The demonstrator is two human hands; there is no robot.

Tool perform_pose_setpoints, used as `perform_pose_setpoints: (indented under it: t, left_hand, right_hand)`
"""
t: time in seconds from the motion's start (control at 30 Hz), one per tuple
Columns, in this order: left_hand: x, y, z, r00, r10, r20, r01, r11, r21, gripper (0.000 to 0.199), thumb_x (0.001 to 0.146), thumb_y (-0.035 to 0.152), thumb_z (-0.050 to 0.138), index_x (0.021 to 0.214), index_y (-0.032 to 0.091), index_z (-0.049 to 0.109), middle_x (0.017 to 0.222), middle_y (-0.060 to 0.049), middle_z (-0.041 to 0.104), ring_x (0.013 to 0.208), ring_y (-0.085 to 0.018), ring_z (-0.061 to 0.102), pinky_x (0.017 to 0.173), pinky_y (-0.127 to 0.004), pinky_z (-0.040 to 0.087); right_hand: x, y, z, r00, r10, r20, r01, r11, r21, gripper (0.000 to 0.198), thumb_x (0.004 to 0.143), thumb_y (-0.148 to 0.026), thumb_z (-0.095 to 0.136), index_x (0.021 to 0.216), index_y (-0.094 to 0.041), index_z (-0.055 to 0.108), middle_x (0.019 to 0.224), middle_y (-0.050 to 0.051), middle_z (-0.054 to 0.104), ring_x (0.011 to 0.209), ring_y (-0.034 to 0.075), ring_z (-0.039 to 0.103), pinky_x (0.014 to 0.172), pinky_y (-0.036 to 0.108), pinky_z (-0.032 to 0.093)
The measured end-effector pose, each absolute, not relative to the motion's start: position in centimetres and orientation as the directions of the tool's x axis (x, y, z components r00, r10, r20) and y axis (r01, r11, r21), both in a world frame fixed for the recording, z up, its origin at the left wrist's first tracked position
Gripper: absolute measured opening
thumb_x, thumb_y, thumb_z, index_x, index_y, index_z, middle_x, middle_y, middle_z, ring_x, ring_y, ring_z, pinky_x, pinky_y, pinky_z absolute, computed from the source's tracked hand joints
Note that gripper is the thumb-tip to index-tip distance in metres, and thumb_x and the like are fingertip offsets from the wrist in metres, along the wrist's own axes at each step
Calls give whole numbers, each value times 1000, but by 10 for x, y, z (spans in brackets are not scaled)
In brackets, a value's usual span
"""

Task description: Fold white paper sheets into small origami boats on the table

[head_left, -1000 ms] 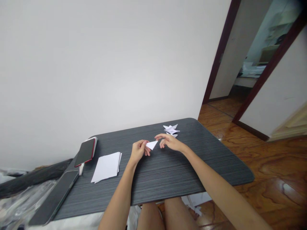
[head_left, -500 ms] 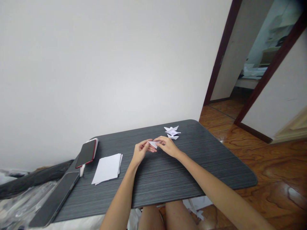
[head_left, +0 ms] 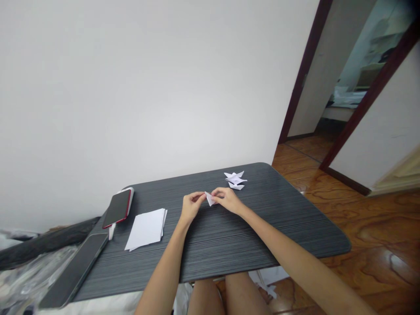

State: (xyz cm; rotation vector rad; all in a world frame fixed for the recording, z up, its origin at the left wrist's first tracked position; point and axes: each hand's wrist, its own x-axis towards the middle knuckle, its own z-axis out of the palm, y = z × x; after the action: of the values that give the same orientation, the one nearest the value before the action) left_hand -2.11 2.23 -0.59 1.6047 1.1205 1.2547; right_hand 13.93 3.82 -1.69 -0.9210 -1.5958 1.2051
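A small folded piece of white paper (head_left: pixel 209 199) is held between my two hands, above the middle of the dark table (head_left: pixel 226 249). My left hand (head_left: pixel 193 204) pinches its left corner between thumb and fingers. On the other side my right hand (head_left: pixel 226 199) grips the paper with thumb and forefinger. Just beyond my right hand lie several folded white paper figures (head_left: pixel 235 178) with pointed tips, close together. To the left of my left forearm rests a stack of white paper sheets (head_left: pixel 146 228), slightly fanned.
A phone or tablet with a red edge (head_left: pixel 117 209) leans on a white stand at the table's left end, a white cable plug (head_left: pixel 112 231) below it. A long dark flat object (head_left: pixel 76 270) lies at the left edge. Paper scraps (head_left: pixel 267 280) lie under the table.
The folded paper has turned from lying flat across my left fingers to a more upright position. My left fingers, spread beneath it before, now pinch its corner.
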Motion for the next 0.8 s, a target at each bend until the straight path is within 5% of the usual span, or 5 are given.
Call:
perform_pose_setpoints:
  t: [0.2, 0.4, 0.57, 0.8]
  left_hand:
    - [-19, 22, -5, 217, 936, 277, 99, -304, 948, 20, 70, 32, 58, 76, 13, 54, 76, -3, 61, 71, -12, 57, 67, -23, 44]
    - [-22, 24, -12, 140, 951, 277, 320, -308, 896, 18, 73, 31, 53, 80, 15, 48, 63, 4, 48, 47, -6, 44, 45, -17, 35]
    - [-21, 22, -21, 317, 864, 391, 649, -499, 575, 12, 77, 21, 46, 77, 16, 56, 74, -2, 51, 67, -12, 50, 66, -26, 42]
    - [-36, 22, -13, 589, 737, 332, 618, -675, 403, 25, 74, 33, 54, 92, 17, 62, 95, -7, 52, 90, -18, 50, 81, -32, 40]
  right_hand:
    - [142, 41, -15, -377, 886, 269, 94, 326, -941, 14, 64, -27, 60, 68, -14, 56, 76, 3, 58, 72, 14, 56, 66, 29, 47]
    - [146, 45, -19, -411, 892, 188, 176, 280, -944, 8, 65, -20, 57, 68, -13, 53, 59, -2, 52, 54, 9, 49, 53, 22, 41]
    - [146, 41, -25, -479, 830, 285, 366, 485, -795, 12, 68, -10, 51, 78, -16, 55, 56, -4, 50, 51, 7, 45, 52, 19, 36]
    - [152, 38, -20, -547, 760, 352, 477, 628, -615, 11, 75, -18, 52, 78, -16, 63, 75, 3, 51, 67, 11, 49, 62, 23, 38]
